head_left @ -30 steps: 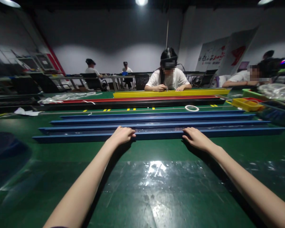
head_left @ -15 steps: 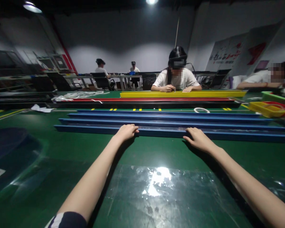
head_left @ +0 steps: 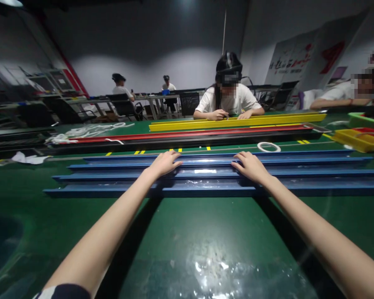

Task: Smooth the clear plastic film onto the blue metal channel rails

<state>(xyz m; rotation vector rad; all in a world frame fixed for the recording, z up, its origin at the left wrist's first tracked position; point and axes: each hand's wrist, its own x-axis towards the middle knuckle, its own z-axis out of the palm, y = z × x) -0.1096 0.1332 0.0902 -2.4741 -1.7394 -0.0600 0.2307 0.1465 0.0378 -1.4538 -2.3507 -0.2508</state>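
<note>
Several long blue channel-shaped strips [head_left: 205, 192] lie side by side across the table, with shiny clear film along their troughs. My left hand [head_left: 164, 163] is over the farther strips, left of the middle, its fingers partly spread and its thumb apart. Level with it on the right, my right hand [head_left: 249, 165] has its fingers stretched forward and its thumb apart over the same strips. Nothing shows in either hand. Whether the fingertips touch the strips, I cannot tell.
Beyond lie a black and red strip [head_left: 187, 137] and a yellow strip [head_left: 237, 121], where a co-worker [head_left: 230, 97] sits. A white ring [head_left: 269, 147] rests behind the blue strips. Trays [head_left: 357, 141] stand at right. Clear plastic sheet [head_left: 218, 280] lies nearest me.
Both hands have moved from the nearest blue strip to the farther ones. The view has shifted, so the blue strips appear lower and larger.
</note>
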